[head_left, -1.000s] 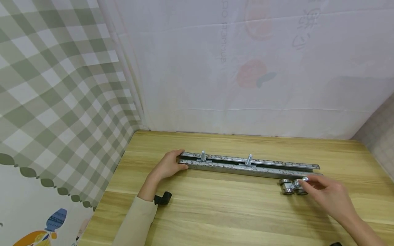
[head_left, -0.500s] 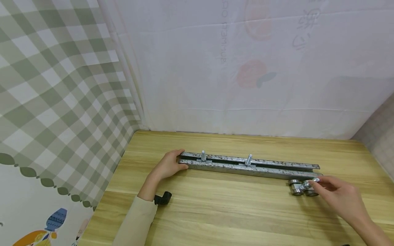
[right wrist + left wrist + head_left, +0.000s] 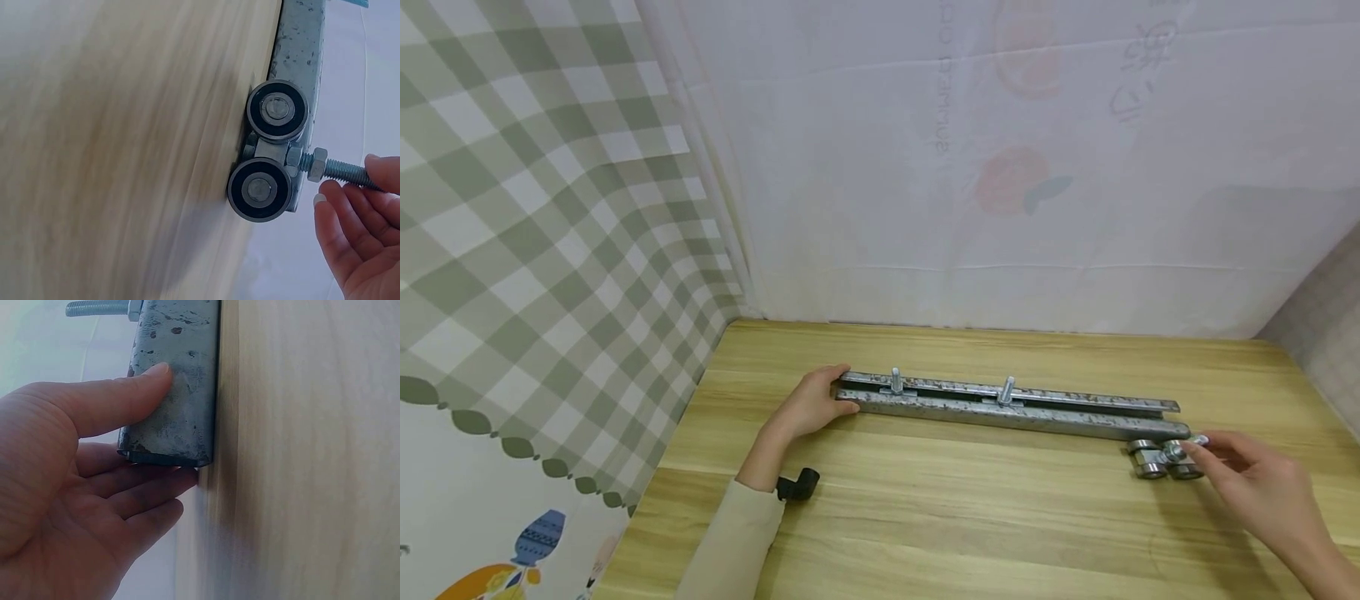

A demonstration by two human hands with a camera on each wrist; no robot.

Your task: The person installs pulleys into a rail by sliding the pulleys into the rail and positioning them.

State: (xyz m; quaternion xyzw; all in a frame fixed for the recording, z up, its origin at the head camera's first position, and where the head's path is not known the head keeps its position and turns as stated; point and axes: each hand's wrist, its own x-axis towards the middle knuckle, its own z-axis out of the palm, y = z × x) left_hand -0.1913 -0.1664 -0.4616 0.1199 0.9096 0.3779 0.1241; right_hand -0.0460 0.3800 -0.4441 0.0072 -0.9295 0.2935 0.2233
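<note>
A worn grey metal rail (image 3: 955, 409) with a slot along its top lies across the table. Two upright bolts stand in the slot, one bolt (image 3: 896, 381) near the left end and another bolt (image 3: 1007, 392) about mid-rail. My left hand (image 3: 805, 405) grips the rail's left end; in the left wrist view the thumb presses its side and the fingers lie at the end. My right hand (image 3: 1262, 487) pinches the threaded stud of a four-wheeled roller trolley (image 3: 1165, 458). In the right wrist view the trolley's wheels (image 3: 277, 109) are in front of the rail's right end.
A black elbow-shaped piece (image 3: 799, 485) is beside the left wrist on the wood-grain table (image 3: 962, 517). White printed cloth (image 3: 880, 208) hangs behind the table, and checked cloth (image 3: 550, 183) borders it on the left.
My right hand has carried the roller trolley rightward along the front of the rail, to its right end. The left hand and the rail have stayed in place.
</note>
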